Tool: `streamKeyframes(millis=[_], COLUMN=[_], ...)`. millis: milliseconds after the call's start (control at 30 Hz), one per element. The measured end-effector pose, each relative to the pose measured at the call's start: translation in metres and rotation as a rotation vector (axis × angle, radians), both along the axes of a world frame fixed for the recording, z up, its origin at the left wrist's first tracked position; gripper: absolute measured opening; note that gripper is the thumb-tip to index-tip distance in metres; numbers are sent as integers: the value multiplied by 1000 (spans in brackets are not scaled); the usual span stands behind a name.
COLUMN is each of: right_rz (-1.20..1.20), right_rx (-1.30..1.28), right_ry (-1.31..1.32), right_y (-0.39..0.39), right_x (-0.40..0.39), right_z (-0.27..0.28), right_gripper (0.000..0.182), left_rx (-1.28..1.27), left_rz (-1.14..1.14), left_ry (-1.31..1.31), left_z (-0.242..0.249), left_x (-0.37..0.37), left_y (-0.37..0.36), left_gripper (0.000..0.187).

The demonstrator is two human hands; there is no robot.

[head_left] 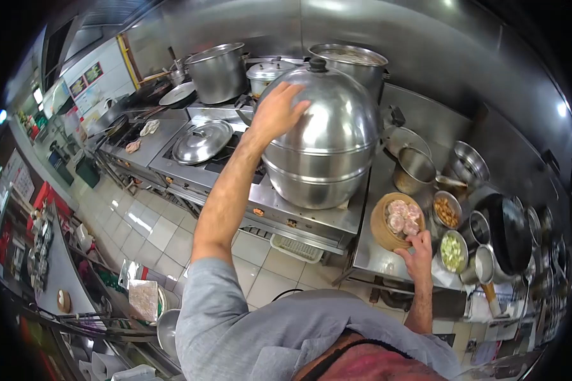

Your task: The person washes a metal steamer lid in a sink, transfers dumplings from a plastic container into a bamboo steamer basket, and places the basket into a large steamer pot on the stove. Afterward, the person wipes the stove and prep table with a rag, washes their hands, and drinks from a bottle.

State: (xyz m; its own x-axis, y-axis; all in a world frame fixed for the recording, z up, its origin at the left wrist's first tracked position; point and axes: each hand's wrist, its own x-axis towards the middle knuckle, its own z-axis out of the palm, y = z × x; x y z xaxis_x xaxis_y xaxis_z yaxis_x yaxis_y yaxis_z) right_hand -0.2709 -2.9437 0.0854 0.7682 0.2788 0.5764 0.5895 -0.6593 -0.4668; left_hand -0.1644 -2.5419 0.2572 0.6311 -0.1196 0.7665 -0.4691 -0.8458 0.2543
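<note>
A large steel steamer (pixel 321 178) with a domed lid (pixel 337 117) and a black knob stands on the stove. My left hand (pixel 283 111) is raised at the left side of the dome, its fingers apart and holding nothing; whether it touches the metal I cannot tell. On the steel counter to the right sits a round bamboo basket (pixel 381 230) with several pale pink pieces of food (pixel 403 217) in it. My right hand (pixel 417 255) is closed on the basket's near right rim, thumb and fingers together.
Beside the basket stand bowls of brown pieces (pixel 447 209) and chopped green pieces (pixel 452 251), with an empty steel pot (pixel 414 170) behind. Tall pots (pixel 218 73) line the back of the stove. A flat lid (pixel 203 141) lies over the left burner.
</note>
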Motion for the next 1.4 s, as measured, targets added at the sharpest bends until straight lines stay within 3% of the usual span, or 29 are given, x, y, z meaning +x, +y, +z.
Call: streamKeyframes(millis=[233, 300, 567, 767, 967, 1167, 1400], right_rz=[-129, -170, -346, -370, -333, -244, 64], right_rx=[-12, -15, -53, -108, -258, -283, -358], right_ry=[26, 30, 50, 10, -202, -291, -301], right_y=[-13, -15, -5, 11, 13, 33, 99], right_x=[34, 35, 29, 39, 55, 88, 154], right_z=[2, 2, 18, 50, 105, 162, 184], right_gripper=[40, 40, 41, 40, 36, 35, 34], left_rx=[257, 350, 400, 409, 124, -348, -464], left_rz=[221, 278, 206, 148, 12, -40, 0], left_ry=[-66, 56, 388, 363, 105, 112, 43], left_z=[34, 43, 65, 74, 104, 108, 99], left_x=[117, 137, 193, 192, 156, 135, 115], left_y=[-6, -4, -1, 8, 76, 160, 195], left_gripper=[39, 44, 38, 36, 34, 31, 32])
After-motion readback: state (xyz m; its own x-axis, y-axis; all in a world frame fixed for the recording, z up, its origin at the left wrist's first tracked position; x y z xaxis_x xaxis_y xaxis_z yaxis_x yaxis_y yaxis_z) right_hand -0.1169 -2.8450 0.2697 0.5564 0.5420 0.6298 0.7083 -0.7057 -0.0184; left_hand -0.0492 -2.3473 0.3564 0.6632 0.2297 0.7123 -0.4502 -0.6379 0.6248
